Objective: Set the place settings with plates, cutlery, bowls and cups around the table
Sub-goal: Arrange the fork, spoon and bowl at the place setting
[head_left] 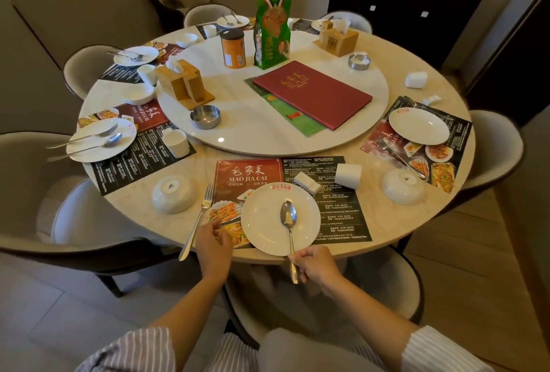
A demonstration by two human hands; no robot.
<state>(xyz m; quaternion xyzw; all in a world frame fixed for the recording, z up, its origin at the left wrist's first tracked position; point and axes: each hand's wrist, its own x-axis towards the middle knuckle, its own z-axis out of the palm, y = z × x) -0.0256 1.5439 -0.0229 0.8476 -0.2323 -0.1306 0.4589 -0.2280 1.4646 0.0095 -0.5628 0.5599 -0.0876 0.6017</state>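
Note:
At the near edge of the round table a white plate (pixel 268 222) lies on a printed placemat (pixel 336 213). A spoon (pixel 288 216) rests with its bowl on the plate, and my right hand (pixel 317 266) grips its handle past the table edge. A fork (pixel 198 219) lies left of the plate, partly over the edge. My left hand (pixel 212 248) hovers beside the fork, fingers apart, holding nothing. An upturned white bowl (pixel 174 194) sits left of the fork. An upturned cup (pixel 348 175) and a small white rest (pixel 306 182) lie beyond the plate.
Other settings ring the table: a plate with fork and spoon (pixel 101 139) at left, and a plate (pixel 418 126), fork and upturned bowl (pixel 403 187) at right. The turntable (pixel 238 133) carries a red menu (pixel 312 93), tissue boxes, ashtrays, a tin and a green bag. Chairs surround the table.

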